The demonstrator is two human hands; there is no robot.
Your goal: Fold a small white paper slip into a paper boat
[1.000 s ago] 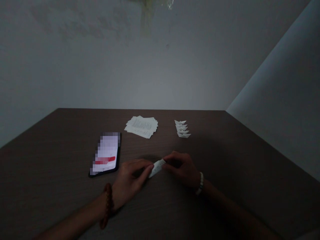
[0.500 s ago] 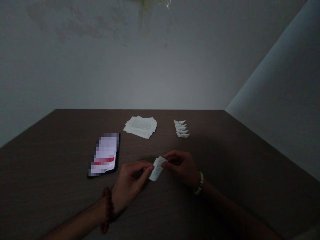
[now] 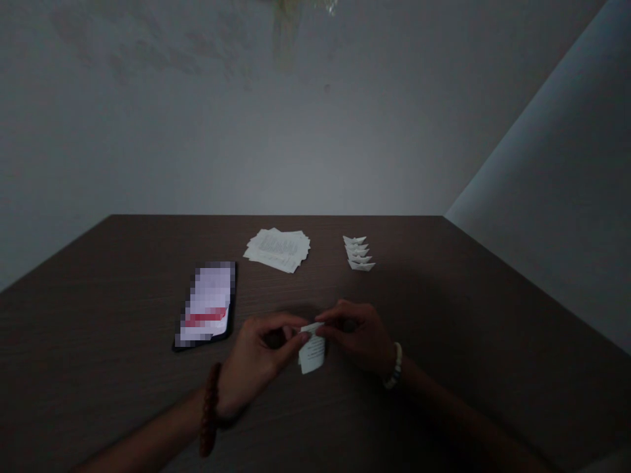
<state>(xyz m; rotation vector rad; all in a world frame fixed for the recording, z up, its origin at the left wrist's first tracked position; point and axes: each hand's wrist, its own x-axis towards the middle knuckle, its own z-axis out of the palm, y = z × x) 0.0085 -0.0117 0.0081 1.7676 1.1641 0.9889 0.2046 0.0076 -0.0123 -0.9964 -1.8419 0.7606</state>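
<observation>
Both hands hold a small printed paper slip (image 3: 312,358) over the bench (image 3: 123,309), its top edge folded and its lower end hanging below the fingers; whether that end touches the bench cannot be told. The left hand (image 3: 259,361), in a wooden bead bracelet (image 3: 210,410), and the right hand (image 3: 357,335), in a white bead bracelet (image 3: 395,365), each have a closed grip, pinching the slip's upper corners from either side. The step in hand looks like setting a fold, and the next move appears to call for pressing that crease flat. Beyond the slip lie a loose stack of printed paper slips (image 3: 277,250) and a row of small folded paper boats (image 3: 359,253), with a smartphone (image 3: 207,303) to its left.
</observation>
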